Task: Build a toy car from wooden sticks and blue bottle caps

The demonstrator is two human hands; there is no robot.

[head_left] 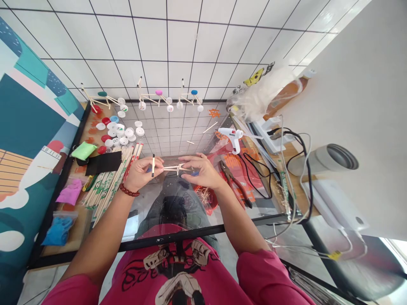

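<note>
Left hand (141, 173) and right hand (203, 171) pinch the stick frame (171, 168), likely to steady it, and the glue gun (233, 136) lies beyond the right, seemingly placed handy

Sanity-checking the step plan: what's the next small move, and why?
Probably keep the left hand on the sticks and send the right hand to the glue gun: both hands hold the sticks, while it lies unheld on the right.
</note>
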